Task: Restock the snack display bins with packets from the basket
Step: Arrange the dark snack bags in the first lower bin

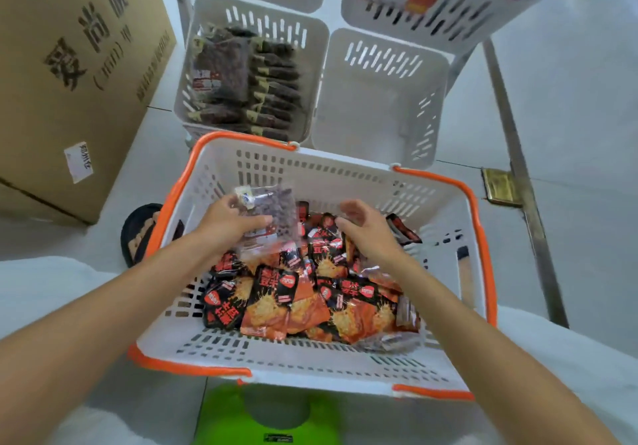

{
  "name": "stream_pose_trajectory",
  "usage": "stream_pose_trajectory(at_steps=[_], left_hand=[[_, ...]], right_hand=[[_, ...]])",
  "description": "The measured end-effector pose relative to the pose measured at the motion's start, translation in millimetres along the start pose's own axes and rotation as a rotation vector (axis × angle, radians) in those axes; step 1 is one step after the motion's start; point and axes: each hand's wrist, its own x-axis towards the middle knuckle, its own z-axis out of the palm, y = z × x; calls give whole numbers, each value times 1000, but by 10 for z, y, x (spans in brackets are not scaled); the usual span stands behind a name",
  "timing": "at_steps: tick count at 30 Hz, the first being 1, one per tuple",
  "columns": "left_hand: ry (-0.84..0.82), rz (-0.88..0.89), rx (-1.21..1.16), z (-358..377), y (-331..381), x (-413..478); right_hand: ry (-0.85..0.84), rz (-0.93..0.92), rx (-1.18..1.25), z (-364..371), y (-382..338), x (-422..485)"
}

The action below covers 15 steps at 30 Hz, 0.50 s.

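Being held in the middle of the frame is a clear plastic packet of small dark snacks [272,209]. It is gripped by the left hand [228,223], whose grip is closed round the packet's left edge. The packet is held just above the pile, inside the big white plastic basket with the orange rim [481,237], so it is probably being picked out from the rest. The right hand [366,234] is held near the packet but apart from it. Its grip is open, with loosely bent fingers, and nothing is held in it. It looks ready to help or to sort through the pile. The bottom of the basket is covered by many shiny red and black snack packets [276,303].

Two white slotted plastic bins are seen above the basket. The left bin [266,26] is packed with dark packets stood in rows, much like the one being held. That bin is likely where the packet belongs. The right bin [379,109] has nothing in it, so the red and black packets could be put there. A big brown cardboard box [69,64] is seen at the upper left of the frame.
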Motion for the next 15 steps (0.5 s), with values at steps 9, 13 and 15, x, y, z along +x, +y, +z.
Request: stream_pose_trajectory(at_steps=[9, 13, 15], left_hand=[[-120, -79, -47, 227, -101, 78], [-150, -196, -212, 246, -84, 57], [-244, -278, -366, 253, -16, 7]], right_hand=[[61, -36, -533, -213, 882, 198], [279, -219, -151, -97, 438, 26], [178, -412, -82, 64, 134, -141]])
